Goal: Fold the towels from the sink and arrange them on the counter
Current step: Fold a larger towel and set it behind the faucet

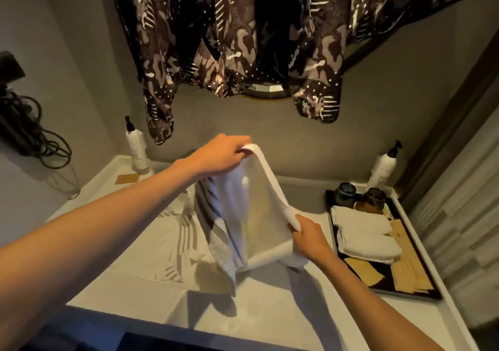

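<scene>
A white towel (256, 215) hangs in the air above the sink (270, 310), stretched between both hands. My left hand (221, 153) pinches its upper far corner. My right hand (310, 236) grips the lower near corner. A striped grey-and-white towel (216, 231) hangs bunched against the white one and trails down into the basin. More striped cloth (167, 248) lies crumpled in the left part of the sink. Two folded white towels (364, 234) lie stacked on a dark tray (413, 294) on the counter to the right.
Two dark cups (359, 196) stand at the tray's far end. A pump bottle (136, 148) stands at the back left, another pump bottle (384, 165) at the back right. Patterned dark fabric (243, 40) hangs from above. A coiled cable (32, 134) hangs on the left wall.
</scene>
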The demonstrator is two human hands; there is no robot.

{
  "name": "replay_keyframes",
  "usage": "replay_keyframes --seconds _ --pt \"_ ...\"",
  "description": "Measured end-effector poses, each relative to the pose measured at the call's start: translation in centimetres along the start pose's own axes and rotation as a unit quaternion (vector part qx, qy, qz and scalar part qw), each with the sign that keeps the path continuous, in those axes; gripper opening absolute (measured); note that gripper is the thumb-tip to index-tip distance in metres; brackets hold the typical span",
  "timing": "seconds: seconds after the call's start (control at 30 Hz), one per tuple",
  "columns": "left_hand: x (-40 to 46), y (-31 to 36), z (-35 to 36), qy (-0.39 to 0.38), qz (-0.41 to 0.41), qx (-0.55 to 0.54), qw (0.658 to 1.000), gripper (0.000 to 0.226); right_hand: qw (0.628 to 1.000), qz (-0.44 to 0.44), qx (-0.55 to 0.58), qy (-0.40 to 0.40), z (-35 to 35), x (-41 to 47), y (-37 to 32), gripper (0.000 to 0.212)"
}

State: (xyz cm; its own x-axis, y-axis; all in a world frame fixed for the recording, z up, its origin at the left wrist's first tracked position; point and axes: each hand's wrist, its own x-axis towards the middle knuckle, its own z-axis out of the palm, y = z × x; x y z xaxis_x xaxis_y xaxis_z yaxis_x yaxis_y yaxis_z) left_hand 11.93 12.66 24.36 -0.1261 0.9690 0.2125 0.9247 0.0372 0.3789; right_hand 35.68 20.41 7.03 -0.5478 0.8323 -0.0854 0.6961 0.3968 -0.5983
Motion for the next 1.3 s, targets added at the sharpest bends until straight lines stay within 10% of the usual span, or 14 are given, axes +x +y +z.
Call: replay_keyframes --seconds 0.1,0.37,0.5,0.67,0.83,0.93,1.03,1.1,1.3 --pt "-0.5 -2.0 -1.4 0.015 0.023 0.322 0.946 0.022 0.990 0.011 -0.126 0.069 -4.6 0.0 1.4 0.009" --pt "-4.2 -5.7 -4.4 0.183 0.173 0.353 0.901 0.031 0.867 -0.228 -0.310 0.317 -15.2 -3.0 -2.5 0.015" --pt "-12.2 -10.9 3.4 0.075 0.152 0.321 0.932 0.042 0.886 -0.244 -0.359 0.162 -7.9 -7.3 0.9 0.031" --pt "-21.9 -14.2 16.3 -0.299 -0.043 0.223 0.927 0.027 0.882 -0.103 -0.364 -0.281 5.9 -11.3 6.4 0.029" --pt "-21.3 -11.7 18.0 -0.421 -0.129 0.123 0.889 0.012 0.896 -0.067 -0.268 -0.347 8.5 -13.1 7.8 0.058" --pt "-18.2 -9.9 19.4 -0.321 -0.085 0.143 0.933 0.020 0.952 -0.005 -0.146 -0.267 6.6 -13.1 7.3 0.070" --pt "-15.4 -5.2 24.0 -0.259 -0.046 -0.012 0.965 0.022 0.990 0.062 -0.125 0.014 4.5 -11.6 9.6 0.050" --pt "-14.2 -0.5 27.1 -0.266 -0.050 -0.147 0.951 0.022 0.973 0.165 -0.085 0.134 3.1 -10.0 11.5 0.033" --pt "-11.8 10.0 33.7 -0.292 -0.123 -0.288 0.904 0.082 0.855 0.476 0.140 0.148 0.9 -7.1 16.6 0.075"
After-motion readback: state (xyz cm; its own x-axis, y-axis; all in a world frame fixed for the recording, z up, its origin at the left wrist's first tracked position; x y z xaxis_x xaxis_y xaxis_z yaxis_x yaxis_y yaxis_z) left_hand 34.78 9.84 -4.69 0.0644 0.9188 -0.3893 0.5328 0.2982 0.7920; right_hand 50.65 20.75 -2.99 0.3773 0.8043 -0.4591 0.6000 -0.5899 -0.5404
